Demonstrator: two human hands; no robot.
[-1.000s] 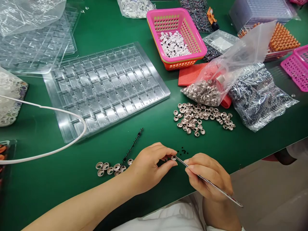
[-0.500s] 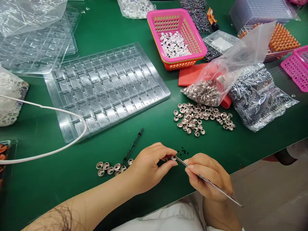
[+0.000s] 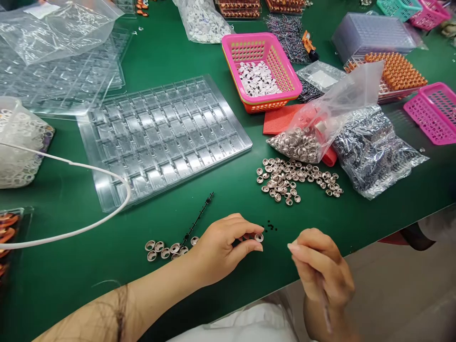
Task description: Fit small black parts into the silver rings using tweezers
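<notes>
My left hand (image 3: 223,249) pinches a small silver metal cup (image 3: 259,237) between thumb and fingertips, just above the green table. A few black specks (image 3: 270,227) lie on the mat beside it. My right hand (image 3: 320,268) is closed on a thin metal pick (image 3: 326,311), now turned downward and blurred, a short way right of the cup. A short row of similar cups (image 3: 164,249) and a black toothed strip (image 3: 197,219) lie left of my left hand. A loose pile of silver cups (image 3: 295,178) sits farther back.
A clear compartment tray (image 3: 160,137) lies at centre left with a white cable (image 3: 71,199) looping over its corner. Behind are a pink basket (image 3: 285,71) of white discs, bags of silver cups (image 3: 302,142) and dark parts (image 3: 374,152), and orange parts (image 3: 395,71).
The pick's tip has left the cup; my right hand drew back to the right and swung the pick downward. The camera tilted up slightly. My left hand still pinches the cup.
</notes>
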